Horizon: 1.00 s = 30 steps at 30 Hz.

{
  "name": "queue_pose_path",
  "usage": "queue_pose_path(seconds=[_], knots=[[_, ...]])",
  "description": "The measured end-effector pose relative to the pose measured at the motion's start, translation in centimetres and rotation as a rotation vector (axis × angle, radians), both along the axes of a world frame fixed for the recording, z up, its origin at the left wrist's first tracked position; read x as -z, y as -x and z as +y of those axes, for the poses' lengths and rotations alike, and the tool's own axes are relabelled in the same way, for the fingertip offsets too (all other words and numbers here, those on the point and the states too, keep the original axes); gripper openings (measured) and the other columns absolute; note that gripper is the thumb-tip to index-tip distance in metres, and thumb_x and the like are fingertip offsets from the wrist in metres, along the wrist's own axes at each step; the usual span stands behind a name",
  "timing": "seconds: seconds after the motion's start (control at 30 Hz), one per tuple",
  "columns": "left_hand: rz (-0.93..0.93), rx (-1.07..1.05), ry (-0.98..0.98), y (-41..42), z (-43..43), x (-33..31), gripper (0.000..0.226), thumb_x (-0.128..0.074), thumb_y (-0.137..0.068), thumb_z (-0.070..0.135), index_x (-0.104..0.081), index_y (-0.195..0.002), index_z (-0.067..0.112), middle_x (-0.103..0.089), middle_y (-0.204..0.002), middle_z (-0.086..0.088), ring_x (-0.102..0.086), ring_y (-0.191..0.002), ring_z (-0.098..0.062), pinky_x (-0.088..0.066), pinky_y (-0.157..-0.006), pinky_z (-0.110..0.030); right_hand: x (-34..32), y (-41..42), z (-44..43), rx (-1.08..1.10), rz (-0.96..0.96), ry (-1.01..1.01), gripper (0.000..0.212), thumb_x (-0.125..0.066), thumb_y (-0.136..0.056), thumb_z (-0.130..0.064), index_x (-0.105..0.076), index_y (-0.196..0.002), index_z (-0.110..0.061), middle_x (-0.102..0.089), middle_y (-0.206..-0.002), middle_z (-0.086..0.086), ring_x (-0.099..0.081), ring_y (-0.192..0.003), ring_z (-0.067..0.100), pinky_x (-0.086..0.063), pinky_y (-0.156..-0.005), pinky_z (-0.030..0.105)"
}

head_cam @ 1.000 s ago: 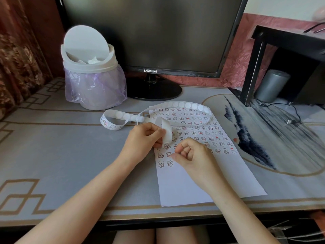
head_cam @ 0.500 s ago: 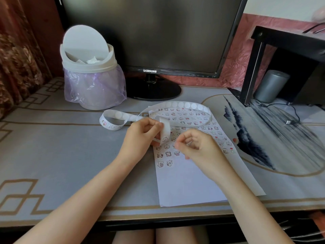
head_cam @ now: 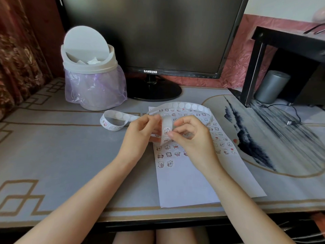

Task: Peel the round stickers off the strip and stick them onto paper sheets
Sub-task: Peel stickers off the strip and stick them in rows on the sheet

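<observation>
Between the two grips, above the paper sheet [head_cam: 184,184] — a short upright bend of the strip [head_cam: 165,122], held off the desk [head_cam: 70,155]. Left grip [head_cam: 139,136] is clenched on it from the left, fingers curled round the backing. Right grip [head_cam: 191,138] pinches thumb and forefinger at the strip's right edge, right on a printed sticker [head_cam: 166,131] with a small cartoon face. Can't tell whether the sticker's edge is lifted. The other right fingers are loosely curled and hold nothing.

Left of the left grip the strip lies on the desk and ends in a small loop [head_cam: 112,121] with printed stickers on its outer face. Beyond both grips it arcs over the sheet's far edge; that stretch shows a row of plain white circles [head_cam: 188,105], then curves back toward the right grip's far side.

The sheet lies flat on the desk under both grips, long side running toward the person. Rows of placed stickers [head_cam: 168,154] fill the part under and beyond the grips, and two sit alone in the nearest row, just nearer the person than the grips. The rest of the sheet is plain white.

Well beyond the left grip — a white swing-lid bin [head_cam: 91,67] with a purple liner, lid tilted. Beyond both grips is a dark Samsung monitor [head_cam: 149,32] on a round foot. Far right of the right grip are a black stand [head_cam: 253,67], a grey cylinder [head_cam: 271,87] behind its leg, and a cable [head_cam: 297,115] on the desk.
</observation>
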<state>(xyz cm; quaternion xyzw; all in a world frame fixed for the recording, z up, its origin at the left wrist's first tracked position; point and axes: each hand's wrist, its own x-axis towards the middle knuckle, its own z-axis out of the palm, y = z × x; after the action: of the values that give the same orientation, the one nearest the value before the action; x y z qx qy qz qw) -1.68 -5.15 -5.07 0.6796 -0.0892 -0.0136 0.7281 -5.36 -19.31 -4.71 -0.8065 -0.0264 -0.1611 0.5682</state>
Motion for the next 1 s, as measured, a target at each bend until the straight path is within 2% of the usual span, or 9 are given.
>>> queue_pose_path(seconds=[0.07, 0.2, 0.43, 0.63, 0.8, 1.0], knots=[[0.005, 0.008, -0.019, 0.02, -0.01, -0.03, 0.028, -0.053, -0.096, 0.027, -0.065, -0.082, 0.007, -0.066, -0.07, 0.002, -0.062, -0.067, -0.01, -0.051, -0.059, -0.022, 0.1, 0.01, -0.12, 0.011, -0.019, -0.015, 0.017, -0.074, -0.079, -0.012, -0.06, -0.085, -0.018, -0.069, -0.068, -0.008, -0.054, -0.055, -0.002, -0.039, -0.064, 0.025], [-0.037, 0.028, -0.099, 0.11, 0.06, 0.07, 0.012, -0.063, -0.089, 0.018, -0.068, -0.083, 0.009, -0.066, -0.068, 0.007, -0.062, -0.07, -0.005, -0.054, -0.067, -0.022, 0.28, -0.16, -0.39, 0.026, -0.033, -0.02, 0.013, -0.073, -0.08, -0.011, -0.063, -0.083, -0.019, -0.069, -0.07, -0.005, -0.063, -0.066, 0.005, -0.041, -0.063, 0.023], [-0.048, 0.026, -0.138, 0.07, 0.01, 0.2, 0.008, -0.065, -0.088, 0.015, -0.07, -0.089, 0.009, -0.068, -0.076, -0.003, -0.062, -0.068, -0.003, -0.054, -0.067, -0.019, 0.19, -0.19, -0.45, 0.012, -0.036, 0.007, 0.015, -0.072, -0.081, -0.011, -0.066, -0.089, -0.022, -0.071, -0.071, -0.008, -0.066, -0.073, 0.011, -0.045, -0.065, 0.029], [-0.065, 0.048, -0.137, 0.12, -0.04, 0.15, 0.008, -0.063, -0.089, 0.012, -0.069, -0.09, 0.007, -0.068, -0.078, -0.001, -0.062, -0.068, 0.0, -0.053, -0.064, -0.017, 0.06, -0.18, -0.42, 0.008, -0.033, 0.002, 0.016, -0.072, -0.08, -0.009, -0.068, -0.086, -0.024, -0.071, -0.071, -0.007, -0.063, -0.07, 0.004, -0.04, -0.06, 0.014], [-0.056, 0.055, -0.139, 0.17, -0.06, 0.15, 0.007, -0.062, -0.09, 0.012, -0.069, -0.088, 0.01, -0.069, -0.082, -0.003, -0.063, -0.072, -0.003, -0.054, -0.065, -0.019, 0.06, -0.26, -0.47, 0.016, -0.023, -0.003, 0.02, -0.073, -0.08, -0.01, -0.068, -0.083, -0.029, -0.072, -0.073, -0.007, -0.065, -0.074, 0.008, -0.042, -0.062, 0.02], [-0.032, 0.056, -0.134, 0.24, -0.09, 0.05, 0.014, -0.062, -0.091, 0.018, -0.068, -0.082, 0.01, -0.064, -0.067, 0.007, -0.061, -0.069, -0.003, -0.056, -0.067, -0.023, 0.17, -0.37, -0.47, 0.014, -0.02, -0.003, 0.019, -0.074, -0.078, -0.009, -0.067, -0.081, -0.027, -0.072, -0.075, -0.004, -0.067, -0.076, 0.011, -0.045, -0.066, 0.029]])
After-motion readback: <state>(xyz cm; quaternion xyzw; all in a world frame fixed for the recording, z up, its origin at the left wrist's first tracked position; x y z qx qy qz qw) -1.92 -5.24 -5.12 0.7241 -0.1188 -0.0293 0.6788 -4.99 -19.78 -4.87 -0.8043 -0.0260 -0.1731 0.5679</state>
